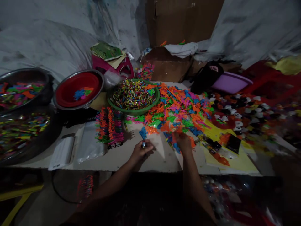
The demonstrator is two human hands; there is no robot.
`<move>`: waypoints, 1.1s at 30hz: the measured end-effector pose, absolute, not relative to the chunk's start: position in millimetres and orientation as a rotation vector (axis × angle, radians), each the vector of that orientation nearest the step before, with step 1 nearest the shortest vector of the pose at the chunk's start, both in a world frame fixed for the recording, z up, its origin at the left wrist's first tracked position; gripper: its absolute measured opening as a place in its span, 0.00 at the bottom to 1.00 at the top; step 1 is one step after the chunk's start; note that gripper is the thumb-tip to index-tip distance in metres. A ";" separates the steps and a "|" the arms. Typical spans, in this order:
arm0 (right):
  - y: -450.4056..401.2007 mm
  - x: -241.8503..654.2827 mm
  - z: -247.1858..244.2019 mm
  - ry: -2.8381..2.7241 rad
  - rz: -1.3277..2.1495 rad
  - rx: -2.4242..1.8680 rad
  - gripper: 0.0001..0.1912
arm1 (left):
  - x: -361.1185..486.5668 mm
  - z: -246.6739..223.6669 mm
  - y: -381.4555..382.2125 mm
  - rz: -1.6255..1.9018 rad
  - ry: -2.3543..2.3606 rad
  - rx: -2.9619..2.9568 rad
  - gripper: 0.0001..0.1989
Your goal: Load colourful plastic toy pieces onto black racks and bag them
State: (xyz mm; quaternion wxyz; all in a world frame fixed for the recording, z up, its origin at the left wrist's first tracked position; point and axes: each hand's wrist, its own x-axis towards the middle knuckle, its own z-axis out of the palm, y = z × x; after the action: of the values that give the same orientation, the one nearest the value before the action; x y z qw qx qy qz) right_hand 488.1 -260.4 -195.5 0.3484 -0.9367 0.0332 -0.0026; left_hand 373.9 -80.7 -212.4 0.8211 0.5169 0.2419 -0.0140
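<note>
1. The green basin (pixel 133 112), heaped with small multicoloured wrapped pieces, stands on the table (pixel 155 160).
2. Nearer the wearer than the green basin, the left hand (pixel 141 150) pinches a blue plastic piece (pixel 143 133) between its fingers, the piece pointing up and away.
3. Nearer and to the right of the green basin, the right hand (pixel 183 142) reaches down into loose coloured pieces (pixel 175 146); the view is dim and blurred there, so I cannot tell whether it grasps one.
4. Right of the green basin spreads a pile of bright plastic pieces (pixel 176 106), mostly orange, blue, green and pink.
5. Left of the green basin, a red bowl (pixel 70 94) sits in a metal basin (pixel 102 83).
6. Nearer and left of the green basin lie bundled rows of coloured pieces (pixel 109 125), with clear plastic bags (pixel 90 144) just beside them.
</note>
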 end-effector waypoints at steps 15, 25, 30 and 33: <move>-206.0 550.2 -228.7 -0.068 -0.180 -2.468 0.17 | 381.3 -215.4 -53.8 -0.206 0.576 0.749 0.10; -195.3 430.1 -203.6 -0.179 0.128 -1.402 0.15 | 400.2 -185.5 -71.9 0.106 0.528 0.665 0.04; -185.1 418.5 -194.3 -0.170 0.083 -1.468 0.20 | 391.3 -178.5 -88.4 0.159 0.531 0.796 0.12; -187.9 424.7 -191.4 -0.135 0.103 -1.490 0.20 | 383.6 -181.8 -89.8 0.104 0.454 0.985 0.18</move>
State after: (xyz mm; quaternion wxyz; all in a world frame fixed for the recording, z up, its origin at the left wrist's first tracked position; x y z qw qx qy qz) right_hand 424.7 -187.9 -191.4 0.7317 -0.6772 -0.0616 0.0470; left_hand 383.6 -89.8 -181.8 0.8553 0.4684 0.2160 0.0496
